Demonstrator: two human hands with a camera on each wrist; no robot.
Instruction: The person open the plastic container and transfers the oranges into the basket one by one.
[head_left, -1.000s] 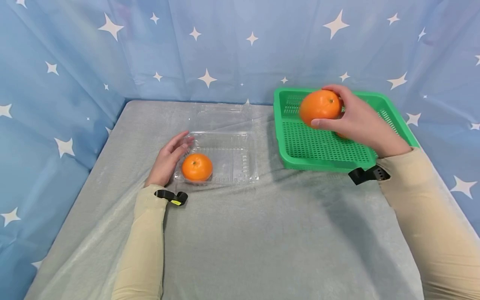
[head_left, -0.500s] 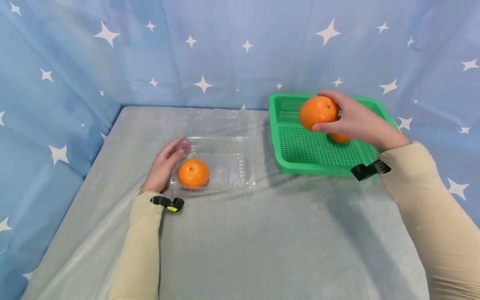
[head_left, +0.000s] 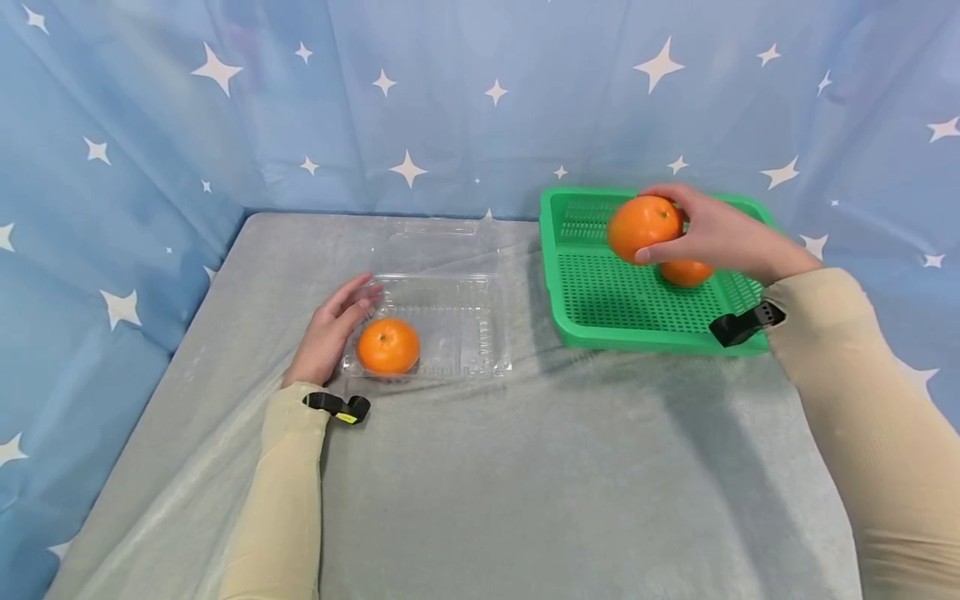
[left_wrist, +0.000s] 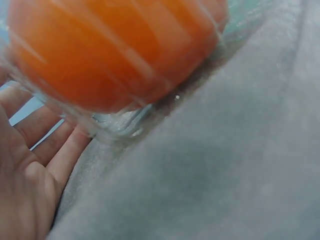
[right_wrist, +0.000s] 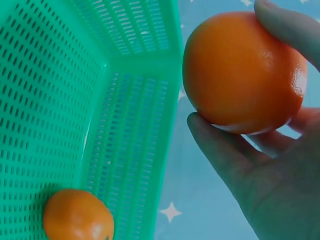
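Above the green basket [head_left: 622, 337], my right hand [head_left: 712, 233] grips an orange [head_left: 643, 228] between thumb and fingers. In the right wrist view the same orange [right_wrist: 240, 72] is held clear of the basket wall [right_wrist: 135, 145]. A second orange [head_left: 686, 272] lies on the basket floor, partly hidden by the hand. At the left, my left hand [head_left: 326, 329] rests along the left side of a clear plastic clamshell box [head_left: 457, 325], fingers loosely extended. Inside its front left corner sits a third orange [head_left: 388, 346], seen through the plastic in the left wrist view.
The clamshell's lid [head_left: 435, 242] lies folded back toward the curtain. A grey cloth [head_left: 525, 483] covers the table and is wrinkled on the left. Blue curtains [head_left: 450, 100] with white stars stand behind and at both sides.
The camera view has shifted slightly. My right hand with its orange has moved a little to the right, showing more of the orange below. The left hand stays by the box.
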